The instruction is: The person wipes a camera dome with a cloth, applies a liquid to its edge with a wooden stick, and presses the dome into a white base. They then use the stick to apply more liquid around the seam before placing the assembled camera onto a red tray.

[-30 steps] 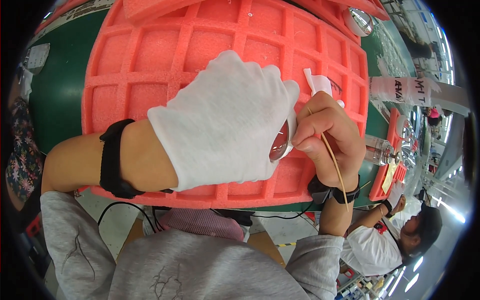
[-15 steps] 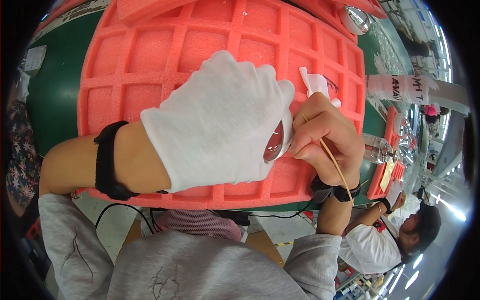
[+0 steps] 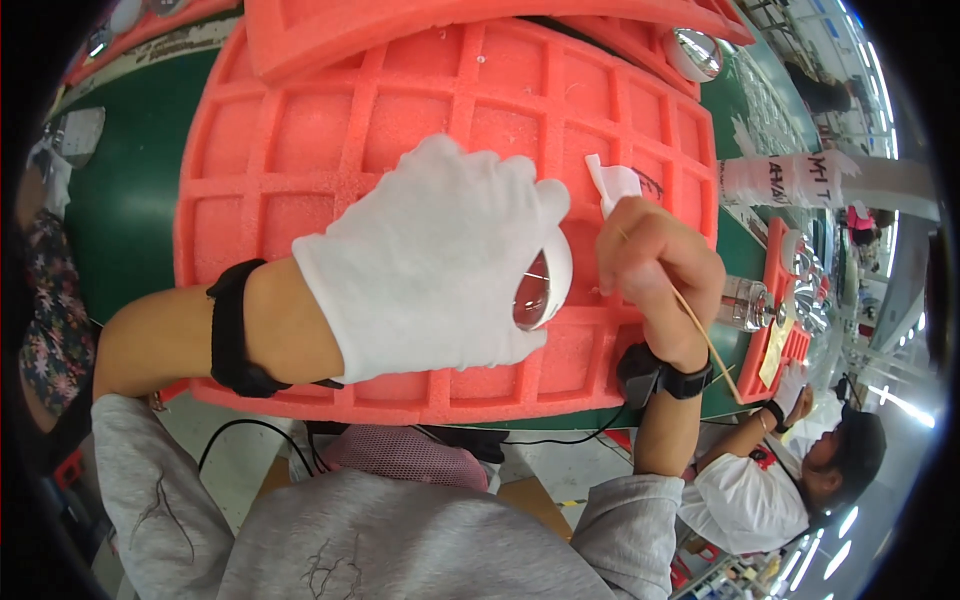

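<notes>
My left hand [image 3: 430, 260] wears a white glove and is closed around a round, shiny, bowl-like piece [image 3: 534, 292] with a white rim. Its mirror-like inside reflects red, and the glove hides much of it. Just to the right, my bare right hand [image 3: 660, 265] pinches a thin wooden stick [image 3: 708, 338], whose long end slants down past the wrist. A small gap separates the right fingers from the piece's rim. Both hands are above a red foam tray [image 3: 350, 140] with square pockets. A white cloth or tissue [image 3: 617, 186] lies on the tray beyond my right hand.
Another foam piece [image 3: 400, 28] overlaps the tray's far side, near a mirrored dome [image 3: 694, 55]. On the right are a clear bottle [image 3: 745, 303], a small red tray [image 3: 772, 345] and a wrapped post [image 3: 790, 180]. A co-worker [image 3: 755, 490] is at lower right. The tabletop [image 3: 130, 225] is green.
My right hand has drawn away from the rim of the shiny piece, leaving a gap. My left hand, still holding the piece, has shifted slightly. The whole view has moved a little.
</notes>
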Action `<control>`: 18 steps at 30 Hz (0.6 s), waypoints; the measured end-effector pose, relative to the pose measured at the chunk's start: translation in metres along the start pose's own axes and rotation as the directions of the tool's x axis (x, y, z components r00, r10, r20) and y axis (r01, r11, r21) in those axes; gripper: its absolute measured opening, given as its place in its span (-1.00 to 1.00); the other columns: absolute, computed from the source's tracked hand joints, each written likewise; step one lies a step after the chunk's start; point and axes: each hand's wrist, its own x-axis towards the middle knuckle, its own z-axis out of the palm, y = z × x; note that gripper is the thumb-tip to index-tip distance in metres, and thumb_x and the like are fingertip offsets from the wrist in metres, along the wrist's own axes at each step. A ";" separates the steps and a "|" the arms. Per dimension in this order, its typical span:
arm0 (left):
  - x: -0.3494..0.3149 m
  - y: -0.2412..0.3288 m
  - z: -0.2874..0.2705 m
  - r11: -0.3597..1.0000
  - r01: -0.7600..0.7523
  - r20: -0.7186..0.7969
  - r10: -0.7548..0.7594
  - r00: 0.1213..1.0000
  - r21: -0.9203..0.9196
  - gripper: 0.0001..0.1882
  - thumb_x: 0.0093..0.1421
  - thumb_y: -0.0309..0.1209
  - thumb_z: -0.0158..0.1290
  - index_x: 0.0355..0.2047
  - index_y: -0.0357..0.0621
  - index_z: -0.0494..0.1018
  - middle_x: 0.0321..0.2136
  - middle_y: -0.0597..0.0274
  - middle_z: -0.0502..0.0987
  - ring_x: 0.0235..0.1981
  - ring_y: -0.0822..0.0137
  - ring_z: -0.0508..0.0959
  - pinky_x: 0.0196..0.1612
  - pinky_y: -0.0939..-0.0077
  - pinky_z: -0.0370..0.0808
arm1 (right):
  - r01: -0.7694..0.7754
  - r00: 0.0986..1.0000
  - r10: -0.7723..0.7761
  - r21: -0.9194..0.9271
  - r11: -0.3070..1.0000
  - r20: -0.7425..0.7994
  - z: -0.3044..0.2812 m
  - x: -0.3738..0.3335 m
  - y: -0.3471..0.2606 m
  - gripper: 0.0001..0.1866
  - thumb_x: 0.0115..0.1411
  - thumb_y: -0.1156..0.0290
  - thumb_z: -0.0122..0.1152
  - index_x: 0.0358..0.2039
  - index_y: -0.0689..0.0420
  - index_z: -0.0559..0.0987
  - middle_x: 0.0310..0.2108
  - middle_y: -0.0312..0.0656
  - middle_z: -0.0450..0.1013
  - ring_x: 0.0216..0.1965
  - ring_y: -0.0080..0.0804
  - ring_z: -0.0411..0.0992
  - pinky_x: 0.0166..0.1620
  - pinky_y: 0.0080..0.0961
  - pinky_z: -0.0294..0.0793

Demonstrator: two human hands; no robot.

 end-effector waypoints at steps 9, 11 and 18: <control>-0.076 0.080 -0.037 0.840 0.022 0.398 0.232 0.888 -0.541 -0.39 0.10 -0.16 0.30 0.08 -0.22 0.42 0.00 0.00 0.51 0.03 0.03 0.52 0.09 0.21 0.45 | -0.069 0.985 0.059 -0.052 0.996 -0.161 0.002 0.005 0.004 -0.89 0.33 0.53 0.09 -0.37 0.23 0.47 -0.33 -0.25 0.39 -0.45 -0.57 0.32 -0.32 -0.61 0.37; -0.098 0.109 0.033 0.581 0.183 0.478 0.407 0.779 -0.793 -0.44 0.33 -0.04 0.08 0.08 -0.30 0.41 0.00 -0.08 0.51 0.07 0.03 0.50 0.15 0.28 0.42 | -0.104 0.980 0.100 -0.016 0.994 -0.173 0.004 0.006 -0.004 -0.90 0.33 0.54 0.10 -0.36 0.23 0.48 -0.32 -0.26 0.39 -0.45 -0.58 0.32 -0.30 -0.61 0.37; -0.106 0.222 0.197 -0.260 0.940 0.380 0.865 0.329 -0.222 -0.35 0.51 -0.05 -0.27 0.39 -0.29 0.04 0.41 0.09 0.07 0.43 0.33 0.06 0.45 0.42 0.05 | -0.157 0.986 0.160 0.076 0.985 -0.034 -0.002 0.002 0.004 -0.89 0.36 0.47 0.11 -0.33 0.20 0.50 -0.35 -0.30 0.40 -0.39 -0.61 0.36 -0.23 -0.61 0.39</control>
